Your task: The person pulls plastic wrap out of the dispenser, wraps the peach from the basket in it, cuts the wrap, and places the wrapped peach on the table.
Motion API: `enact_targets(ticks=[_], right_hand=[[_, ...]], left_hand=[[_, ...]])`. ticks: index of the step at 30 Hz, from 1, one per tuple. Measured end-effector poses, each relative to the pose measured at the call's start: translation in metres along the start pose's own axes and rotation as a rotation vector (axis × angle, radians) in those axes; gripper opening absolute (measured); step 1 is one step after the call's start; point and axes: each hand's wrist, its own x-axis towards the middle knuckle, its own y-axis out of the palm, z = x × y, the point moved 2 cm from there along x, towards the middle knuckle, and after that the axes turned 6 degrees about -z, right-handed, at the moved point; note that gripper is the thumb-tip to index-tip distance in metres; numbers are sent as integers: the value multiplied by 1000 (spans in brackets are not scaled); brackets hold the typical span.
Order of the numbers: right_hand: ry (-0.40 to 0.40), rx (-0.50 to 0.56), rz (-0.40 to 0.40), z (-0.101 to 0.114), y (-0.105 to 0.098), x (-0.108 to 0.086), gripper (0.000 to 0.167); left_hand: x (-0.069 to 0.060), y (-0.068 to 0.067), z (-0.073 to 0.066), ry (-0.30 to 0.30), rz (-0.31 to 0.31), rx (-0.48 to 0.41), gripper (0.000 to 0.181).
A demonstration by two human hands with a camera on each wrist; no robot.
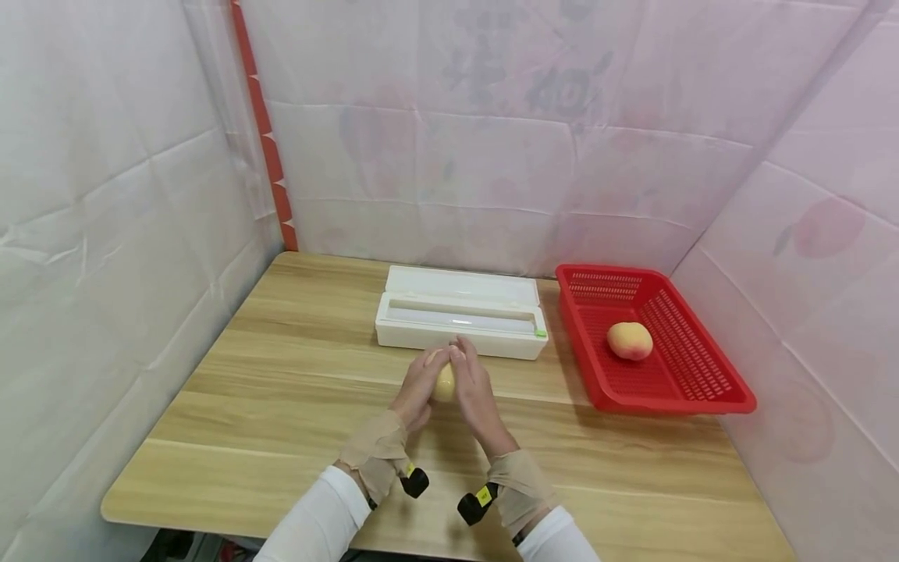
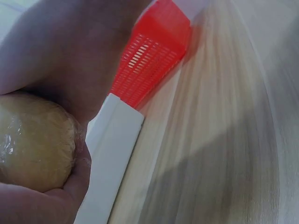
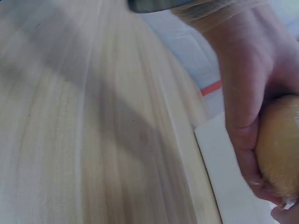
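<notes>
A pale yellow peach (image 1: 444,385) wrapped in clear, wrinkled cling film is between my two hands, above the table just in front of a white box. My left hand (image 1: 416,388) curls round its left side, and my right hand (image 1: 479,392) holds it from the right, with the fingertips of both hands close together at the top. Glossy creases of film show on the peach (image 2: 35,142) in the left wrist view. In the right wrist view, the left hand (image 3: 247,88) wraps round the fruit, and film bunches by the fingertips.
The white cling film box (image 1: 456,340) stands behind my hands, its lid (image 1: 463,286) tipped back and a roll visible inside. At the right, a red plastic basket (image 1: 586,351) holds another peach (image 1: 630,341). White sheeting (image 1: 492,156) encloses the wooden table (image 1: 281,406) behind and at both sides.
</notes>
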Motion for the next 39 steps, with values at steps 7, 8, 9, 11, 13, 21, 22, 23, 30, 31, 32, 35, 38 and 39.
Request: enact_targets(ticks=[7,8,9,11,13,21,22,23,30,31,32,35,38,39], right_hand=[[-144,-53,-44,-1,0,3,55],[-160,-51,-42,-2,0,3,55],[-174,-49,-39,-2,0,3,54],[-196,-44,-28,-4,0,2,54],[-219,-41,-26,-7,2,1,53],[-296,-33,-74,-12,8,0,49],[-303,-34,-76,-13,9,0,48],[-310,-39,-79,-13,10,0,47],[-238,-26,-1,-13,12,-1,51],[-212,-23,21,-14,12,-1,53],[-189,-22,42,-15,11,-2,54],[-120,-21,91,-18,9,-6,59],[-62,-10,128,-24,9,-10,65],[-48,-5,137,-26,10,-12,67]], left_hand=[[2,-1,-4,-152,101,-118,62],[2,-1,-4,-171,111,-117,65],[2,-1,-4,-190,110,-112,67],[3,-2,-3,-211,88,-94,67],[3,-3,-2,-209,59,-83,64],[1,-7,-2,-134,10,-18,62],[1,-8,-2,-124,-1,-3,62],[1,-8,-2,-113,-14,12,61],[2,-16,-4,-52,-76,80,55],[2,-18,-4,-48,-80,86,55],[3,-20,-3,-48,-89,87,55],[6,-25,-4,-59,-112,33,52],[9,-29,-7,-66,-120,-90,50],[10,-30,-9,-65,-118,-127,50]])
